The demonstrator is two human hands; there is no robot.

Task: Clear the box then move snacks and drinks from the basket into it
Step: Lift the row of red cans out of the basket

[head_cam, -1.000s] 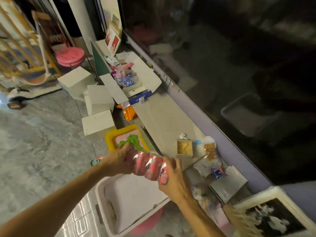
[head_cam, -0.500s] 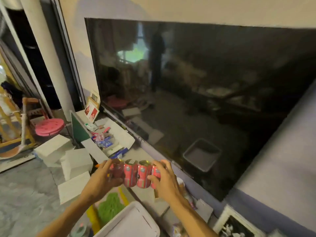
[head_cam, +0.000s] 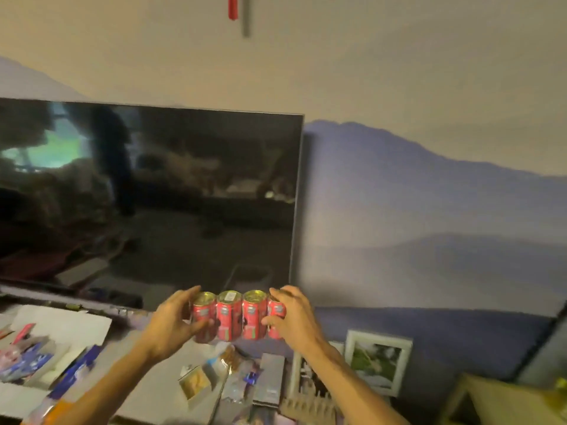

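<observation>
Cans [head_cam: 237, 315]: raised higher, ends gripped by left hand [head_cam: 171, 328] and right hand [head_cam: 296, 317]; box [head_cam: 61, 325] at 8 o'clock, delivery pending.

We log two bare hands, left hand [head_cam: 171, 328] and right hand [head_cam: 295, 322], each with its wrist uncovered. Left forearm [head_cam: 101, 391] and right forearm [head_cam: 352, 386] are bare all the way to the bottom frame edge. Motion blur hides any finer skin detail from us.
</observation>
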